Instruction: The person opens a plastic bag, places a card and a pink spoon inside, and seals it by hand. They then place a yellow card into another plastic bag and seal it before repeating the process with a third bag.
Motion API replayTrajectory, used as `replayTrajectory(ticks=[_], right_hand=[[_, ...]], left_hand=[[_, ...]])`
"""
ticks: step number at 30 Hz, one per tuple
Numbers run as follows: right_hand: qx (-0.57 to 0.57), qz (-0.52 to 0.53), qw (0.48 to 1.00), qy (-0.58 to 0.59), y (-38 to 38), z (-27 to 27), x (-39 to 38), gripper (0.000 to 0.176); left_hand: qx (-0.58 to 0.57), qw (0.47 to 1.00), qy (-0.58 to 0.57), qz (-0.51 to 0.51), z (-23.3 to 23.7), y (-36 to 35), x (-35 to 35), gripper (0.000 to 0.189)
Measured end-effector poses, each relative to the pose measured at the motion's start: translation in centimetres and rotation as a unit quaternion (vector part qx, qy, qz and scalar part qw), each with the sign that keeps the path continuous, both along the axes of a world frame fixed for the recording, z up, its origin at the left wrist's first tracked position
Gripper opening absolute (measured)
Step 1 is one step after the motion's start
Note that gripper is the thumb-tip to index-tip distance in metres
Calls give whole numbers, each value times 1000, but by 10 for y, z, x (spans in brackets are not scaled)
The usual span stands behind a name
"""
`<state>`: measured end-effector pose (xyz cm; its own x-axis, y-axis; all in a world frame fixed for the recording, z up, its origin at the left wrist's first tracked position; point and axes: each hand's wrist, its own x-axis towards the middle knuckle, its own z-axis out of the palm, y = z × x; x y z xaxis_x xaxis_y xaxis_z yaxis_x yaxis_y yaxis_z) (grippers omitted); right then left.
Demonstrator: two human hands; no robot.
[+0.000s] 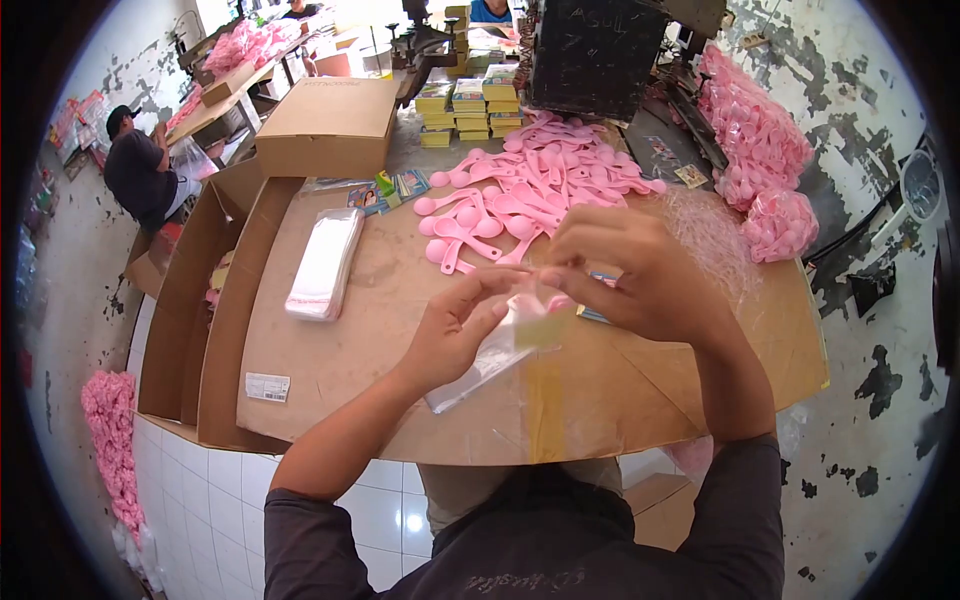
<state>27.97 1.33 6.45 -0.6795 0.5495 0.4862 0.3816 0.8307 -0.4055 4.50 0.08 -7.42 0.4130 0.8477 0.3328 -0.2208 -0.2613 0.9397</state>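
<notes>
My left hand (455, 325) pinches a small clear bag (490, 355) by its upper edge. My right hand (630, 275) closes its fingertips on the bag's mouth, just above the counter (400, 390). Something pink shows there, too hidden to name. Beyond lies a heap of pink spoons (540, 185). To the left rests a stack of clear bags (325, 262), and farther back a cardboard box (330, 125).
</notes>
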Motion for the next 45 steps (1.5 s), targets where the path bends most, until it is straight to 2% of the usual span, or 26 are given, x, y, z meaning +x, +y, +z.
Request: replayTrajectory(ticks=[1, 3, 4, 6, 7, 9, 13, 16, 19, 24, 25, 27, 30, 31, 33, 34, 35, 36, 37, 39, 40, 41, 42, 43, 44, 45], right_hand=[[-48, -24, 999, 10, -4, 3, -1, 13], [-19, -37, 999, -1, -3, -3, -2, 13], [-6, -44, 999, -6, -2, -7, -2, 13], [-49, -45, 998, -3, -2, -11, -4, 13], [-71, -47, 996, -1, -1, -13, -4, 13], [-45, -27, 999, 4, -1, -18, -7, 13], [-57, -44, 997, 30, 2, -26, -12, 13], [137, -88, 980, 112, 10, -42, -23, 15], [246, -87, 965, 9, 0, -44, -32, 18], [312, -98, 944, -44, 5, -63, -41, 23], [327, -101, 938, -55, 6, -65, -41, 24], [324, -104, 936, -88, 9, -69, -39, 22], [305, -118, 939, -105, 20, -79, -41, 18], [294, -129, 941, -107, 24, -79, -39, 17], [214, -153, 963, -56, 29, -69, -21, 17], [174, -160, 971, -29, 33, -62, -11, 17], [50, -153, 986, 43, 36, -56, 4, 16], [-165, -86, 977, 108, 31, -39, 24, 18], [-372, -13, 913, 165, 26, -25, 50, 21], [-494, 205, 821, 200, 22, -32, 131, 23], [-407, 85, 898, 147, 29, -42, 162, 17], [-308, -41, 946, 90, 42, -61, 195, 15], [-200, -168, 965, 27, 56, -82, 226, 19], [-86, -289, 953, -37, 66, -98, 251, 26], [33, -397, 912, -101, 71, -102, 263, 35], [63, -416, 901, -101, 66, -100, 264, 37]], left_hand=[[37, 999, 28, 4, 2, -3, 0, 39], [109, 991, 81, 16, 8, -12, 2, 42], [115, 989, 92, 36, 11, -14, 5, 42], [125, 983, 113, 74, 16, -18, 11, 43], [121, 984, 112, 70, 15, -17, 11, 41], [114, 985, 112, 62, 12, -13, 11, 39], [3, 997, 52, 56, 2, -8, 12, 33], [-35, 995, 47, 78, 11, -11, 11, 35], [-8, 994, 40, 101, 9, -12, 11, 40], [62, 981, 90, 163, -5, -11, 12, 52], [88, 972, 135, 171, -4, -11, 11, 54], [138, 947, 223, 187, 0, -12, 8, 58], [173, 934, 254, 181, -2, -14, 12, 60], [152, 938, 255, 176, -1, -13, 13, 56], [113, 946, 260, 159, 0, -12, 12, 49], [82, 964, 208, 146, 0, -11, 13, 48], [50, 977, 155, 136, 1, -10, 13, 47], [18, 986, 102, 129, 1, -8, 13, 46], [-4, 989, 78, 124, 2, -6, 12, 42], [-49, 992, 29, 113, 3, -4, 12, 34], [-58, 991, 32, 114, 2, -2, 11, 32], [-67, 991, 35, 112, 0, 0, 9, 30], [-77, 991, 37, 107, -2, 1, 10, 28], [-85, 990, 31, 104, -1, 1, 12, 27], [-91, 990, 24, 104, 0, 1, 13, 26], [-99, 989, 19, 107, 1, 1, 12, 25]])
